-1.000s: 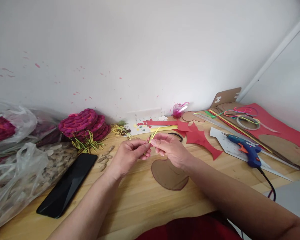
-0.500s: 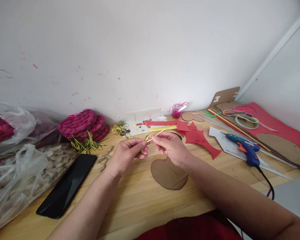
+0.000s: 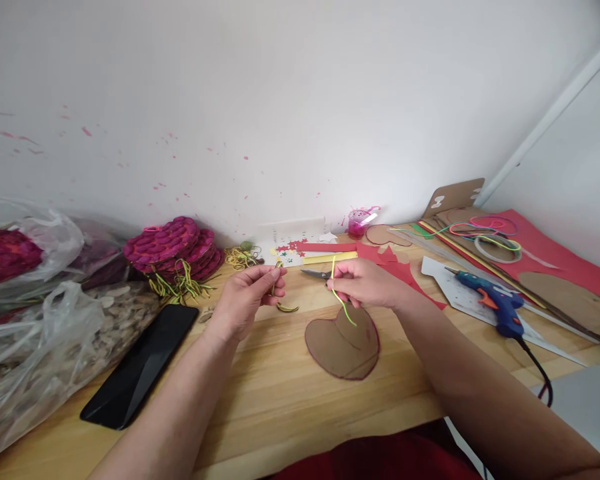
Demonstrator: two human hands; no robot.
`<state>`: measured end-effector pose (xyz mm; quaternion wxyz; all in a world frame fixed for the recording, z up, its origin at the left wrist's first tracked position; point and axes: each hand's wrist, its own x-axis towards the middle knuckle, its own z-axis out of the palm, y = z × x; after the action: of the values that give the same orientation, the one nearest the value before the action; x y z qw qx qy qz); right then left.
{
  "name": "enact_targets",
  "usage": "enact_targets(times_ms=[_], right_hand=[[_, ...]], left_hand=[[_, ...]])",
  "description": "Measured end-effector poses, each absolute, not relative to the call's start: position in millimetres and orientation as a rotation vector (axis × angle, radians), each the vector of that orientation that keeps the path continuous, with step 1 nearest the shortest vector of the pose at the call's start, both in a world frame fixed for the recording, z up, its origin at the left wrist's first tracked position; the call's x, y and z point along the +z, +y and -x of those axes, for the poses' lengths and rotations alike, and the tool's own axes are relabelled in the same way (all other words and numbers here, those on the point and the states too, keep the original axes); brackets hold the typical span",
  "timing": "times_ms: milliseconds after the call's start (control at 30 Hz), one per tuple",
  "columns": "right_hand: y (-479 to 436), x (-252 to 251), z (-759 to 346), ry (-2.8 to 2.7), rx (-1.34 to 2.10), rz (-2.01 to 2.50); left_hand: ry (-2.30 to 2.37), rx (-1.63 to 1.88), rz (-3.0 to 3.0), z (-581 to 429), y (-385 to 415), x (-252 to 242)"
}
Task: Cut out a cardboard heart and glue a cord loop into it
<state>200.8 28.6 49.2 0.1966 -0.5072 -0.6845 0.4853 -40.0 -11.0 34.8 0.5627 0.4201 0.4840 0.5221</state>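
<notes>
My left hand (image 3: 254, 293) pinches a short olive-green strand of yarn (image 3: 286, 308), whose end hangs below the fingers. To its right, my right hand (image 3: 357, 285) is closed on a bright yellow cord (image 3: 349, 315), with one end standing above the fingers and the other dangling over a heart-shaped piece of cardboard (image 3: 344, 350). Dark scissors (image 3: 316, 274) show their blades just beyond the right fingers; their handles are hidden by the hand. That cardboard heart lies flat on the wooden table (image 3: 270, 400), its edge outlined in dark red.
Left are a black phone (image 3: 140, 367), a plastic bag of pebble-like pieces (image 3: 105, 327) and stacked magenta woven rounds (image 3: 170, 247). Right lie red paper scraps (image 3: 410, 280) and a blue glue gun (image 3: 500, 303) with its cord. A pink-stained cup (image 3: 357, 223) stands by the wall.
My hands have moved apart, the right one going right with the yellow cord. The olive strand now hangs from the left hand alone, and the scissor blades have come into view.
</notes>
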Motion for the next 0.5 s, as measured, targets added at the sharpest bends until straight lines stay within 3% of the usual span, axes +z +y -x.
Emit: enact_targets(times_ms=[133, 233, 500], right_hand=[[27, 41, -198, -2.275, 0.876, 1.571], [25, 36, -191, -2.223, 0.662, 1.490], [11, 28, -173, -1.957, 1.079, 1.022]], left_hand=[[1.129, 1.195, -1.000, 37, -14, 37], [1.109, 1.152, -1.018, 34, -16, 38], [1.081, 1.031, -1.127, 30, -20, 38]])
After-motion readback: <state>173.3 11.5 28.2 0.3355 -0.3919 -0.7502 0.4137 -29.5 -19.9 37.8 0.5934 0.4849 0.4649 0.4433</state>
